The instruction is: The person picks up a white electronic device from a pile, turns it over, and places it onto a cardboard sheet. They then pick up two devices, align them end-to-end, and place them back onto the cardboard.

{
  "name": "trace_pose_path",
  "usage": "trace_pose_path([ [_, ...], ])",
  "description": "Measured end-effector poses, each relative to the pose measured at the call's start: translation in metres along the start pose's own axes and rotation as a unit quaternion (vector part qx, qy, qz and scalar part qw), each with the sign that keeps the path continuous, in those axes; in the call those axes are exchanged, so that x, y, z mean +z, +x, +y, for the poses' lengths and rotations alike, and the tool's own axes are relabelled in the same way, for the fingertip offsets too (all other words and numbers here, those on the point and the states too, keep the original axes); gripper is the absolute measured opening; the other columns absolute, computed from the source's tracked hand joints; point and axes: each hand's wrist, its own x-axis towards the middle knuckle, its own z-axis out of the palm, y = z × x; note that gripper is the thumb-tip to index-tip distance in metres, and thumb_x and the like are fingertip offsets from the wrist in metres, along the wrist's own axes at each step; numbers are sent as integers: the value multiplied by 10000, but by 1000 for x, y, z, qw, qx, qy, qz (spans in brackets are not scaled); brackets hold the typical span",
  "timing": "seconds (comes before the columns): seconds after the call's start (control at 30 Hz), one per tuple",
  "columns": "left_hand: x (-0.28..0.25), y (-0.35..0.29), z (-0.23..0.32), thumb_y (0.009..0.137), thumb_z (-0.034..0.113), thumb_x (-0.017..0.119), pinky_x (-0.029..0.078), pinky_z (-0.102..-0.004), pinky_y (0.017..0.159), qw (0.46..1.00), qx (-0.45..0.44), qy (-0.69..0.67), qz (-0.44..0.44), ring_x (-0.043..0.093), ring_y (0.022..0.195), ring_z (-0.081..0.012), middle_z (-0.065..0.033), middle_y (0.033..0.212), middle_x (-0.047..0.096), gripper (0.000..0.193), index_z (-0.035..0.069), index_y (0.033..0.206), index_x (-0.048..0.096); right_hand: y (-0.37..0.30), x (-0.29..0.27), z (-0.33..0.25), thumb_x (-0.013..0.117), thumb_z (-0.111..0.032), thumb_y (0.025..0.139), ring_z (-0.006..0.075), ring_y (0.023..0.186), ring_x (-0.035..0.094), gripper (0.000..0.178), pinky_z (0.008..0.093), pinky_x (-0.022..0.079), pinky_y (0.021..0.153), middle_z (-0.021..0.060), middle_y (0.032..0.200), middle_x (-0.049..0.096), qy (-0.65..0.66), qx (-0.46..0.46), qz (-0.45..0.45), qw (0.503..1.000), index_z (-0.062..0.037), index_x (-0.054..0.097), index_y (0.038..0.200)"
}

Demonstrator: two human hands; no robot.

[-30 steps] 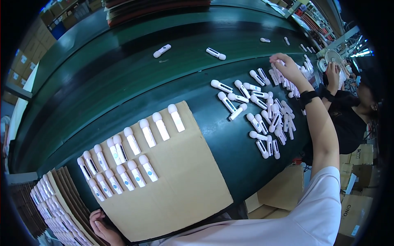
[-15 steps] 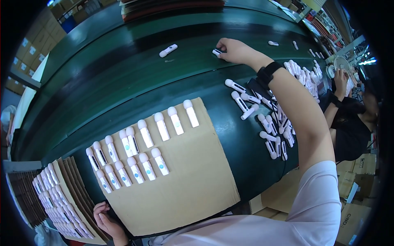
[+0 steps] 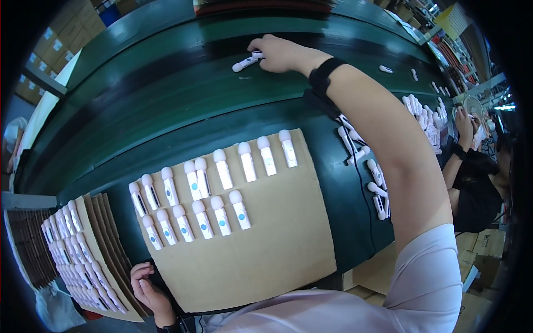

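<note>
My right hand reaches far over the green belt, fingers closed on a small white wand massager. The end of that massager shows at my fingertips, right against another wand massager lying on the belt. My left hand rests beside the near left edge of a cardboard sheet, fingers loosely curled and apart, with nothing seen in it. Two rows of white wand massagers with round pinkish heads lie on the sheet, some showing a blue dot, others a dark strip.
Loose massagers lie right of the sheet, partly behind my forearm, with a larger heap beyond. A stack of cardboard sheets bearing massagers stands at left. At far right a co-worker's hand works. A black cable hangs from my right wrist.
My right hand has moved left along the belt with the massager, up to the one lying there. The view has shifted slightly; my left hand stays by the sheet.
</note>
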Motion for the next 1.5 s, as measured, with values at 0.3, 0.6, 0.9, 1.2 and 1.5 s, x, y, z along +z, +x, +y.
trace_pose_path([
  [0.3, -6, -3, 7, 991, 224, 416, 434, -319, 853, 1000, 13, -3, 5, 536, 906, -201, -165, 1052, 573, 291, -33, 963, 550, -14, -25, -34, 688, -193, 840, 356, 992, 624, 273, 415, 511, 840, 172, 1082, 643, -49, 5, -26, 998, -69, 652, 1081],
  [0.6, -3, 4, 15, 1004, 142, 418, 451, -305, 864, 993, 80, -72, -46, 554, 959, -188, -154, 1096, 572, 211, -17, 986, 555, -196, -80, -74, 741, -199, 838, 190, 826, 607, 260, 307, 491, 757, 83, 898, 658, 230, 6, 27, 973, -60, 673, 1047],
  [0.9, 16, -11, 138, 828, 128, 672, 491, -359, 825, 924, 304, 36, -230, 600, 953, -311, -201, 1069, 611, 233, 3, 1017, 617, -357, -70, -219, 707, -37, 836, 118, 804, 584, 196, 253, 444, 703, 49, 922, 641, 525, -3, -1, 851, -29, 680, 1031],
  [1.2, 29, -31, 155, 741, -11, 755, 529, -345, 742, 930, 253, -11, -266, 657, 845, -289, -163, 967, 668, 326, -19, 1046, 640, -364, -42, -279, 714, -21, 823, 126, 736, 561, 199, 254, 424, 638, 43, 861, 618, 599, -32, 60, 798, -21, 694, 1021],
  [1.5, 23, -40, 146, 751, -11, 761, 529, -304, 731, 938, 149, -90, -300, 668, 821, -239, -141, 925, 685, 292, -33, 1022, 655, -368, -27, -281, 740, 0, 785, 141, 688, 548, 265, 264, 414, 592, 60, 845, 614, 512, -135, 159, 834, -30, 699, 1045],
])
